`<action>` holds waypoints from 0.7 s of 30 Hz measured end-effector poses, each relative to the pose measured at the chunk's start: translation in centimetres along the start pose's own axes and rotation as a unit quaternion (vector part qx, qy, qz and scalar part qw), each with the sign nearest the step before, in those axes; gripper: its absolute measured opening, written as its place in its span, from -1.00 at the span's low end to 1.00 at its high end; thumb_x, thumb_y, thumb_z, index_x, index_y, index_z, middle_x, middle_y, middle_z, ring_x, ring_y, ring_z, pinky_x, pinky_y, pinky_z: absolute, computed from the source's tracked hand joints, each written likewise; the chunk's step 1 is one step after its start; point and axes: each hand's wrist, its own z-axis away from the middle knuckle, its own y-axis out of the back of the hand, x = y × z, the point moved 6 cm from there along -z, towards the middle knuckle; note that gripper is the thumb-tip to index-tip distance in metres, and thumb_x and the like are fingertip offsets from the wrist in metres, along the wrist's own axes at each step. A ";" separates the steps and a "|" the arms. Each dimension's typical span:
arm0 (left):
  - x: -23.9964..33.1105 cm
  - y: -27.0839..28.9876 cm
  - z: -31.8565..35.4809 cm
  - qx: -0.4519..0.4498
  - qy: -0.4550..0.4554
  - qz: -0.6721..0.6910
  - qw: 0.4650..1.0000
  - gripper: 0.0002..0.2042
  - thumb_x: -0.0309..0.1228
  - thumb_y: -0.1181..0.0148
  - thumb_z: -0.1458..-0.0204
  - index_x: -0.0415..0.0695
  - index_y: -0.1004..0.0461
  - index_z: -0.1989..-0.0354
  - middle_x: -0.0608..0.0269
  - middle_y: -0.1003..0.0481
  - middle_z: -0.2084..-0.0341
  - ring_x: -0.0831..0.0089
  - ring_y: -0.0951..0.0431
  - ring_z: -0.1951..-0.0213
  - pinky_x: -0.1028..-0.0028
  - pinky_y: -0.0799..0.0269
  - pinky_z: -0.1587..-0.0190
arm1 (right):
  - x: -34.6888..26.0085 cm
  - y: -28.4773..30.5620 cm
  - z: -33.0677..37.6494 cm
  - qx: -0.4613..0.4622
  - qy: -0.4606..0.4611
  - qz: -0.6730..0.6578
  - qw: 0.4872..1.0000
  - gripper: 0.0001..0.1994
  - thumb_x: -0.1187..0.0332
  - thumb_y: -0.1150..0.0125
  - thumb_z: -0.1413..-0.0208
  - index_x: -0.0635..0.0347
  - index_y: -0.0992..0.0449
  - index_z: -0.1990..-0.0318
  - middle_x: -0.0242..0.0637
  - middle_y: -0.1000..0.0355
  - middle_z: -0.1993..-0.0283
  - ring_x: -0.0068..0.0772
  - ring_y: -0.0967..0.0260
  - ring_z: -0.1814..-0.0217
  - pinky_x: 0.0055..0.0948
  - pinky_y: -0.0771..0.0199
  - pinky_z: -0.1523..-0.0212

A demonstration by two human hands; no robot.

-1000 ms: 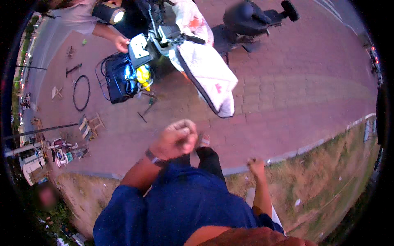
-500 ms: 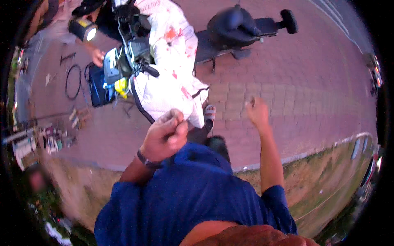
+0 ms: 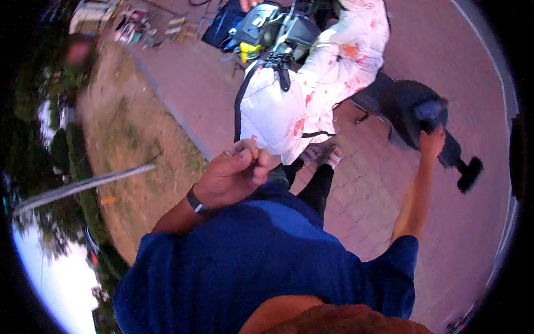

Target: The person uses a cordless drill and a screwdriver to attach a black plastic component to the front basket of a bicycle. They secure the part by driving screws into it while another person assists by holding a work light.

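A: Quick check, which hand's nearer the dark stuff?

B: Your right hand [image 3: 432, 143], clearly. It's up against the lower edge of a dark, rounded, bulky object with a bluish patch [image 3: 416, 100], sitting on a long black scooter [image 3: 377, 92]. From those fingers the bulk lies at eleven o'clock, contact likely.

A: Fingers clamped on it?

B: Can't tell. Blurred, tips lost against the dark surface; they look bent.

A: Long axis?

B: Scooter runs ten o'clock to four, with its dark tail end [image 3: 470, 174] at four from your right hand, a little apart.

A: And your left hand [image 3: 231, 173]?

B: Half curled, thumb alongside the fingers with a gap, nothing seen in it. Nearest thing is a white quilted fabric cover with red print and black edging [image 3: 271, 111], at one o'clock from your fingertips. They overlap its lower edge in view; touching or just above, can't tell. Cover's long axis goes seven to one, draped over the scooter's front.

A: Anything beyond?

B: Grey hard-shell casing [image 3: 257, 23] and small bright-yellow bundle [image 3: 250, 52], both around twelve from your left hand. Another person's hand [image 3: 250, 4] at the top edge.
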 end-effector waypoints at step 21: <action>1.4 5.6 2.9 0.152 -0.166 0.207 0.952 -0.82 -0.29 -0.15 -0.35 -0.11 -0.54 0.05 0.32 -0.43 0.25 0.50 -0.43 0.27 0.51 -0.41 0.18 | 1.3 -0.7 -3.5 -0.108 0.005 -0.125 0.986 -0.19 0.15 -0.44 0.11 0.33 -0.36 -0.33 0.14 -0.49 -0.21 0.16 -0.45 -0.26 -0.01 -0.37 -0.27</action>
